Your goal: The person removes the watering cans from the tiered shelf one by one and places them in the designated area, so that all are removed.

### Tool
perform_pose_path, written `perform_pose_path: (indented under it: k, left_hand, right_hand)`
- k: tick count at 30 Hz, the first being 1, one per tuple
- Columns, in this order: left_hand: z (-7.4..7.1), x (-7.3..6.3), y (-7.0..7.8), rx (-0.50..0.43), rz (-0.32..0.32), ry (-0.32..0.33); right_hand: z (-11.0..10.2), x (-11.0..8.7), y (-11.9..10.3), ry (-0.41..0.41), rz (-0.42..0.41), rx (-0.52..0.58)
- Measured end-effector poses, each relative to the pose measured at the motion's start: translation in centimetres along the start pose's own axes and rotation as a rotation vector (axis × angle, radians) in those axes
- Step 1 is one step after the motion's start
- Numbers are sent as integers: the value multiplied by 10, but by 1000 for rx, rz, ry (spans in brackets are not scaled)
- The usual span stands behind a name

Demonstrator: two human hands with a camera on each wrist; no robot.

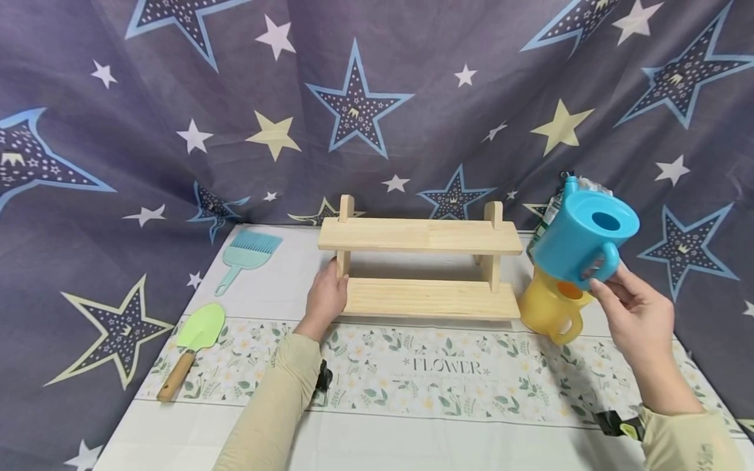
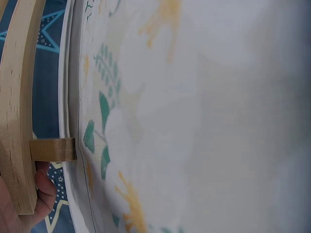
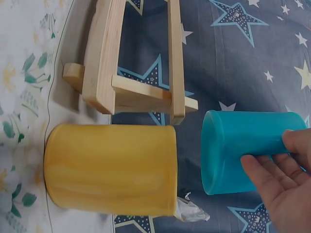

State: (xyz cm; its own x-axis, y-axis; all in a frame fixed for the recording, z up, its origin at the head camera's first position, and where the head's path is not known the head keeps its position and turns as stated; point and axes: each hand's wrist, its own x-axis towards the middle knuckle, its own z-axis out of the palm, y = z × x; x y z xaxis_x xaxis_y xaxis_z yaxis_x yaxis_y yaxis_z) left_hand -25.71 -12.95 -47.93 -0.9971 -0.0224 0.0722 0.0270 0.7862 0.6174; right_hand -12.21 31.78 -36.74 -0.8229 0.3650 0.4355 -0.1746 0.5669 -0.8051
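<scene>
A light wooden two-tier shelf stands at the middle of the table. My left hand grips the left end of its lower board; in the left wrist view, fingers curl round the end of the wooden board. My right hand holds a blue watering can by its handle, raised and tilted. Seen from the right wrist, the blue can hangs apart from the yellow watering can, which stands on the table at the shelf's right end. The head view has the blue can partly covering the yellow one.
A teal dustpan with brush lies at the back left of the table. Nearer the front left lies a green trowel with a wooden handle. Behind the blue can, a bag-like item is partly hidden. A star-patterned cloth hangs behind the table.
</scene>
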Motion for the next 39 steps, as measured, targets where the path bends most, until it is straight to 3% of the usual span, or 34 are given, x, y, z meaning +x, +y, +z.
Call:
perform_pose_path:
  k: [15,22,28,39]
  left_hand:
    - [0,0,0,-3,2,0]
    - [-1,-1,0,0,5,-3]
    - [-1,0,1,0,6,0]
    - [-1,0,1,12,8,7]
  right_hand:
    - [-21,-2,12,28,46,16]
    - [-28,-4,21,64,24,-72]
    - [-35,-4,30,91,63,-76]
    - [-48,0,43,129,38,-71]
